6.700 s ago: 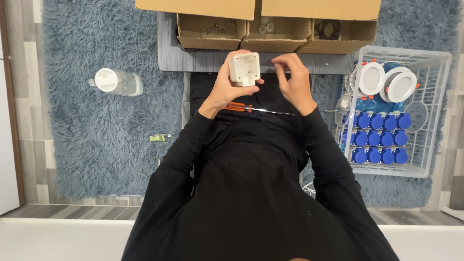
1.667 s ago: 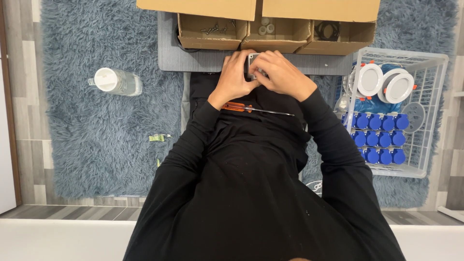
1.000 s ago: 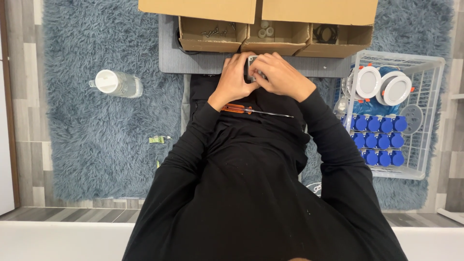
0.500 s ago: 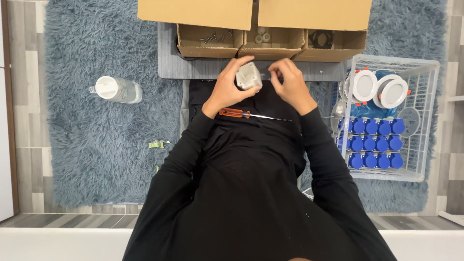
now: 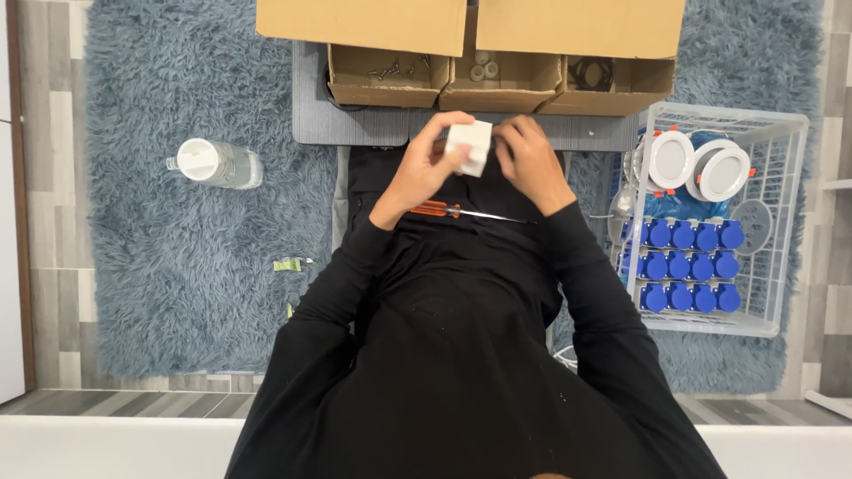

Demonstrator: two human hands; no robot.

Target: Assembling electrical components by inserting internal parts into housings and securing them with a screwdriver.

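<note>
My left hand [image 5: 424, 168] clasped a small white box [image 5: 469, 146]; my right hand [image 5: 525, 161] pinched its edge, below three open brown cardboard boxes [image 5: 497, 82], beside a white basket [image 5: 781, 222].

Your left hand [image 5: 424, 168] and right hand [image 5: 531, 164] meet on the small white plastic block [image 5: 469, 146] above your lap. The orange-handled screwdriver [image 5: 461, 212] lies across your lap, just behind them. Three open cardboard boxes [image 5: 497, 80] sit ahead. The white wire basket [image 5: 781, 222] stands right; the clear plastic bottle [image 5: 216, 164] lies left on the shaggy blue rug [image 5: 177, 284].
</note>
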